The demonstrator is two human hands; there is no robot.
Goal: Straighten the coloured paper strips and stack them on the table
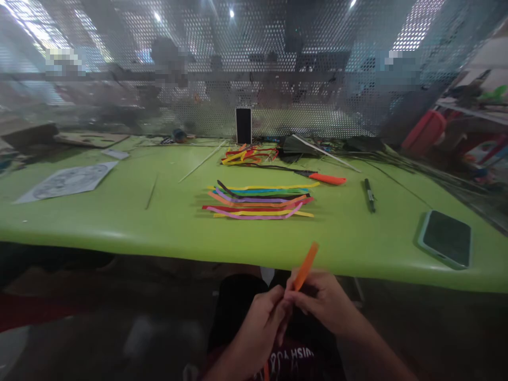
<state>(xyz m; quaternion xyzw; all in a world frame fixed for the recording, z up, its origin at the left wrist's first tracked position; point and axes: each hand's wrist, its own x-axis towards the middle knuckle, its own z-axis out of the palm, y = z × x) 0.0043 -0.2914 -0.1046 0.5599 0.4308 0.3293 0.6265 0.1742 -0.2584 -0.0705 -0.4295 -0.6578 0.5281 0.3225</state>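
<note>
Below the front edge of the green table (130,217), over my lap, both hands hold one orange paper strip (306,266). My left hand (260,323) pinches its lower part and my right hand (323,301) pinches it just above; the strip's free end sticks up and to the right. On the table ahead lies a pile of several coloured paper strips (260,201), with a smaller tangle of strips (248,154) further back.
An orange-handled cutter (325,178) and a black pen (369,194) lie right of the strips. A phone (446,238) lies face down near the right front edge, another phone (243,125) stands against the perforated screen. A printed sheet (67,181) lies at the left, thin sticks (200,163) in the middle.
</note>
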